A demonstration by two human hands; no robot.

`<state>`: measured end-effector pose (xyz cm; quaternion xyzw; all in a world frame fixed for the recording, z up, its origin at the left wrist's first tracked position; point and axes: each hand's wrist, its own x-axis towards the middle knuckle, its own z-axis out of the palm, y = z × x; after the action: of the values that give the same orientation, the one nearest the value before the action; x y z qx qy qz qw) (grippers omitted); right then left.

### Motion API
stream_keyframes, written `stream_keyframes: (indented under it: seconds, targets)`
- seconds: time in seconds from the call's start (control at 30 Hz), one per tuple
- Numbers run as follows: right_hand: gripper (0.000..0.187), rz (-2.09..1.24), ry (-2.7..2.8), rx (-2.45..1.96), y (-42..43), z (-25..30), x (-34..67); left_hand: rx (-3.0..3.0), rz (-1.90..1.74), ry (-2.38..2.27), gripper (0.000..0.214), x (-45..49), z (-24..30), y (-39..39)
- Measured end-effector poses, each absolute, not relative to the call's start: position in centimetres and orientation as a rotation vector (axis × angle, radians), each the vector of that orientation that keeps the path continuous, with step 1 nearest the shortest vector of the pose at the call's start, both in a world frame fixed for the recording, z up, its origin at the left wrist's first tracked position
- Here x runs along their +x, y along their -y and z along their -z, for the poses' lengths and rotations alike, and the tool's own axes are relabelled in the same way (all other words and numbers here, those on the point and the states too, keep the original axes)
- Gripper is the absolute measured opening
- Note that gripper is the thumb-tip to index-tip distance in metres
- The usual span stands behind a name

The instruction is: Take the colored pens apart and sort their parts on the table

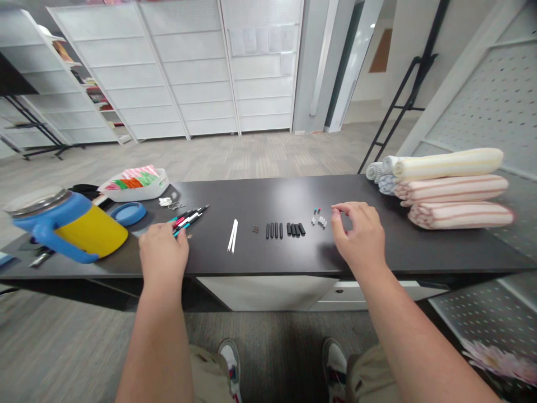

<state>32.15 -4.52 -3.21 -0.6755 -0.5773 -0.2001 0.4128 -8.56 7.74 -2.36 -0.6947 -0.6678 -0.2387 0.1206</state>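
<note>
White shelving and grey carpet lie behind a long black table seen from above by a person standing at its near edge. Disassembled pen parts lie in a loose row across the tabletop. The left hand rests on the near ends of a bunch of pens, its fingers curled over them; whether it truly grips them cannot be told. The right hand hovers just beside a small cluster of tiny pen tips, thumb and forefinger pinched together, possibly on one small piece too tiny to make out. Between the hands lie two white refill tubes and a row of short black caps. Further left stand a yellow-and-blue jug, a blue lid and a white tray of coloured items. Rolled striped towels are stacked at the far right. The small parts sit loose and close together, so a brushing wrist could likely scatter or roll them off the table.
</note>
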Motion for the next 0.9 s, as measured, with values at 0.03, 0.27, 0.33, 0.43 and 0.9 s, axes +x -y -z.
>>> stream_keyframes:
  seconds: [0.03, 0.27, 0.33, 0.43, 0.9]
  targets:
    - [0.018, 0.499, 1.454, -1.693, 4.5, 3.2, 32.1, -1.988, 0.655, 1.992, 0.036, -9.1, 2.7, -7.9]
    - [0.018, 0.453, 1.434, -1.730, 4.7, 3.1, 32.0, -1.936, 0.613, 2.077, 0.031, -9.8, 3.5, -8.2]
    - [0.019, 0.456, 1.447, -1.723, 4.7, 3.1, 32.0, -1.943, 0.618, 2.069, 0.029, -9.8, 3.5, -8.3]
    - [0.019, 0.472, 1.460, -1.700, 4.7, 3.2, 31.9, -1.962, 0.612, 2.079, 0.026, -9.9, 3.4, -8.4]
    - [0.019, 0.461, 1.491, -1.692, 4.5, 3.4, 32.3, -1.924, 1.037, 2.058, 0.031, -9.2, 2.2, -7.3]
